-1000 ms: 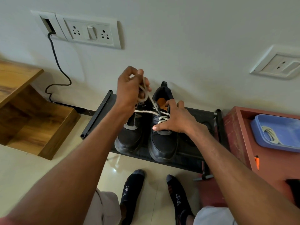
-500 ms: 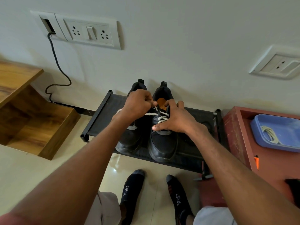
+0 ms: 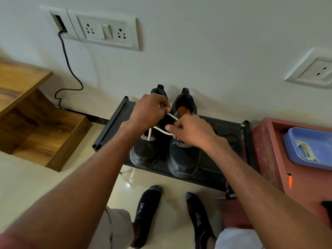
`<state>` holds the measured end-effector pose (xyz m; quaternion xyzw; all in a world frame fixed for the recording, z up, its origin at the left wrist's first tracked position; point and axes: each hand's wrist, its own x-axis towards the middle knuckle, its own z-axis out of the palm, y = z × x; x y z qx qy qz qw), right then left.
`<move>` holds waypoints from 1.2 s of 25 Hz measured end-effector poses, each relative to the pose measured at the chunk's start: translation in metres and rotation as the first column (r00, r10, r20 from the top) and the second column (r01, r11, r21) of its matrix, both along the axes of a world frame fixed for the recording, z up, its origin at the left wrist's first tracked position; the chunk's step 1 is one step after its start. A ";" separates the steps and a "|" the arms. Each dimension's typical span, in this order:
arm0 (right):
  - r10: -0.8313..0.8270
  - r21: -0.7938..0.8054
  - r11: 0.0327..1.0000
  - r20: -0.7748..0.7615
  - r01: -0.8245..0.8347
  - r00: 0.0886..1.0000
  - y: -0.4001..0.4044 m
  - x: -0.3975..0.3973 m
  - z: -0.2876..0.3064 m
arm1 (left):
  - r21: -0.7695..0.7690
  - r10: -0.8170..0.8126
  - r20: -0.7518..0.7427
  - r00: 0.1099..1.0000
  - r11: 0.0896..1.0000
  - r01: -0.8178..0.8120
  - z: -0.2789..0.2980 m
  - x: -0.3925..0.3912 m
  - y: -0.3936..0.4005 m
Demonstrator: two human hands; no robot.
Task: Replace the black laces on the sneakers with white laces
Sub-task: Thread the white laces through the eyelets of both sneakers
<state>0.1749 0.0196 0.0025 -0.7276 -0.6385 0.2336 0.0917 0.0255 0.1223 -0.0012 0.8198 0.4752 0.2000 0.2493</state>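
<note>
Two black sneakers stand side by side on a low black rack (image 3: 111, 121), toes toward me. My left hand (image 3: 149, 110) hovers over the left sneaker (image 3: 143, 153) and pinches a white lace (image 3: 161, 130) near the tongue of the right sneaker (image 3: 183, 159). My right hand (image 3: 190, 131) rests on the right sneaker's eyelet area and grips the same lace where it crosses between the shoes. A loose lace end hangs down by the left sneaker's side. The eyelets are hidden under my hands.
A blue tub (image 3: 310, 146) holding a coiled white lace sits on a red stand (image 3: 267, 155) to the right. A wooden shelf (image 3: 36, 126) is at the left. A black cable (image 3: 70, 69) runs down the wall. My socked feet (image 3: 149, 209) stand on the tiled floor.
My left hand came down from its raised pull to the shoe's tongue. My right hand shifted from pressing the eyelets to gripping the lace between the shoes.
</note>
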 end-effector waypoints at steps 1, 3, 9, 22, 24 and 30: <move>-0.069 0.016 0.997 -0.053 0.070 0.996 0.001 0.004 0.003 | 0.011 0.010 -0.027 1.000 1.000 -0.010 0.001 0.001 -0.001; -0.148 0.028 0.988 -0.119 0.152 0.982 0.002 0.011 0.007 | 0.044 0.053 -0.101 0.993 0.998 -0.049 0.002 0.003 -0.003; -0.460 -0.345 0.882 -0.778 0.321 0.427 0.003 0.025 0.028 | 0.076 0.076 -0.243 0.967 0.995 -0.059 0.006 0.010 -0.009; -0.201 -0.095 0.929 -0.941 0.357 0.272 -0.001 0.063 0.045 | -0.392 -0.058 0.433 0.900 0.887 0.245 0.029 0.023 -0.030; -0.314 -0.072 0.835 -0.877 0.545 0.364 -0.001 0.071 0.036 | -0.323 -0.056 0.164 0.985 0.940 0.108 0.019 0.014 -0.018; -0.317 0.042 0.878 -0.696 0.477 0.644 0.004 0.057 0.023 | -0.104 -0.150 0.226 0.963 0.979 0.177 0.017 0.021 -0.023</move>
